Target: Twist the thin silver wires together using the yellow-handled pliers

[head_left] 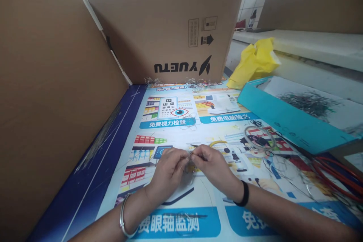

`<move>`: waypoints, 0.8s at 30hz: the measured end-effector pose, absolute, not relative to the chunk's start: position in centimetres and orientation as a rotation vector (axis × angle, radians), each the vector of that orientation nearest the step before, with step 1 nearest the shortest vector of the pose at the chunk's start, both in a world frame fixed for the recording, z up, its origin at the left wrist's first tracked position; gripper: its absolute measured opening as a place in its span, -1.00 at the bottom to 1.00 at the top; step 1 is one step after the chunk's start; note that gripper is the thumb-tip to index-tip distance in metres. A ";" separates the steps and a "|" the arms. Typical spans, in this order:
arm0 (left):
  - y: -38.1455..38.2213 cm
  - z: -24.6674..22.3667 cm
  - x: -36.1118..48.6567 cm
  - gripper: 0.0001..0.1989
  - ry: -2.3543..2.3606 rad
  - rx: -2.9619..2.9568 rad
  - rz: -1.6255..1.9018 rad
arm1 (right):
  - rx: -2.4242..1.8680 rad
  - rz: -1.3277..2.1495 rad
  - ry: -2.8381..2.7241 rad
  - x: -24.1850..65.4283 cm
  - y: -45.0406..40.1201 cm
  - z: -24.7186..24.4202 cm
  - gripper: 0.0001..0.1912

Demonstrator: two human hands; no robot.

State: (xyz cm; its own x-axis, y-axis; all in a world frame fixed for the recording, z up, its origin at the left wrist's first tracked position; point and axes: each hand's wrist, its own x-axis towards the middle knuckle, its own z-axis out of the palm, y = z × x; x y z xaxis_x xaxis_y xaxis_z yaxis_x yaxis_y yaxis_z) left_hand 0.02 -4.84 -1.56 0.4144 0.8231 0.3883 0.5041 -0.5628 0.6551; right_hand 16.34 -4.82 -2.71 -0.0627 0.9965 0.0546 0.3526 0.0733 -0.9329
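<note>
My left hand (169, 174) and my right hand (211, 164) meet over the printed sheet, fingertips almost touching. Both are closed in a pinch on a small piece of thin wire (189, 155), whose exact shape is blurred. Beneath the fingers there is something shiny and clear that I cannot make out. A yellow curved handle (218, 143) of a tool lies just behind my right hand, partly hidden by it. Below my hands, a small bunch of thin wires (184, 217) rests on the sheet.
Cardboard panels (159, 34) stand at the left and back. At right, a turquoise box (283, 117) holds a heap of thin wires (309, 104), near a yellow bag (253, 62). A wire coil (259, 137) and red cable loops (337, 176) lie nearer. Loose wires (99, 136) line the left edge.
</note>
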 end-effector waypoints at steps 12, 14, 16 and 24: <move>-4.3 -1.1 -0.3 -0.93 1.097 2.376 1.128 | -1.369 0.993 -1.620 16.5 -4.7 -2.6 -0.92; -4.3 -1.1 -0.3 -0.92 1.104 2.378 1.174 | -1.361 0.998 -1.632 16.4 -4.8 -2.5 -0.91; -4.3 -1.1 -0.2 -0.92 1.116 2.380 1.176 | -1.359 1.001 -1.645 16.3 -4.9 -2.5 -0.90; -4.4 -1.2 -0.1 -0.90 1.121 2.460 1.188 | -1.367 1.044 -1.589 16.1 -5.0 -2.6 -0.91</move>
State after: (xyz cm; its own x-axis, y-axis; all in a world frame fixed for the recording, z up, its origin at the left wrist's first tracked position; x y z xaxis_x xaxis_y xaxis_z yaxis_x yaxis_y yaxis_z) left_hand -0.10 -4.41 -1.19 0.3936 0.7024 0.5931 0.5517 -0.6965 0.4588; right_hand 16.05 -5.01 -2.62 -0.1186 0.9919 0.0454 0.3526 0.0848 -0.9319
